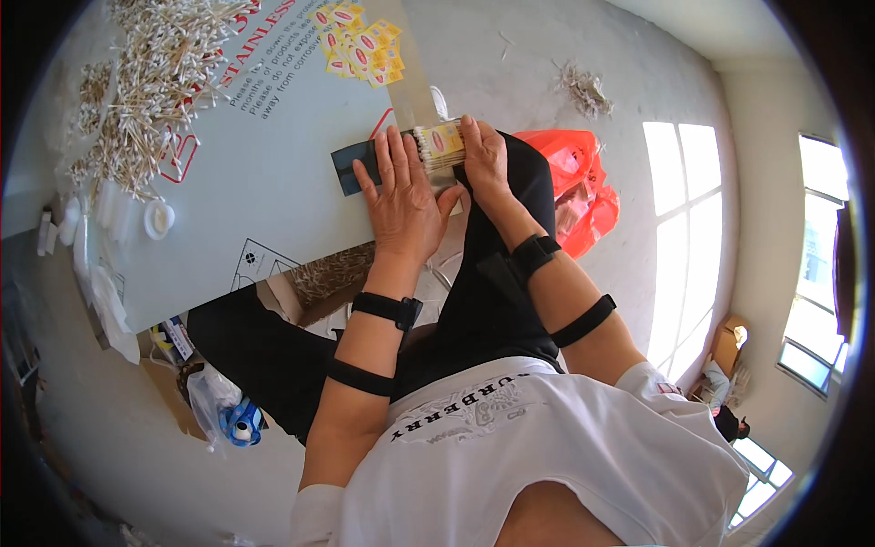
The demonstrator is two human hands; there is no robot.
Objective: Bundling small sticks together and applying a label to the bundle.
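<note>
My right hand (pixel 486 164) grips one end of a small bundle of cotton swabs (pixel 428 153) with a yellow printed card (pixel 443 139) on top. Their white tips point toward my left hand (pixel 404 196). That hand lies with its fingers stretched out on a dark flat piece (pixel 347 173) at the table's edge, its fingers right beside the swab tips. Whether a clear bag surrounds the bundle, I cannot tell.
On the table (pixel 292 164), a large heap of loose cotton swabs (pixel 164 64) lies far left, with yellow cards (pixel 365 46) scattered at the far edge. A white tape roll (pixel 158 219) sits nearer. A red plastic bag (pixel 583 196) stands right of my leg; a box of swabs (pixel 333 278) is below.
</note>
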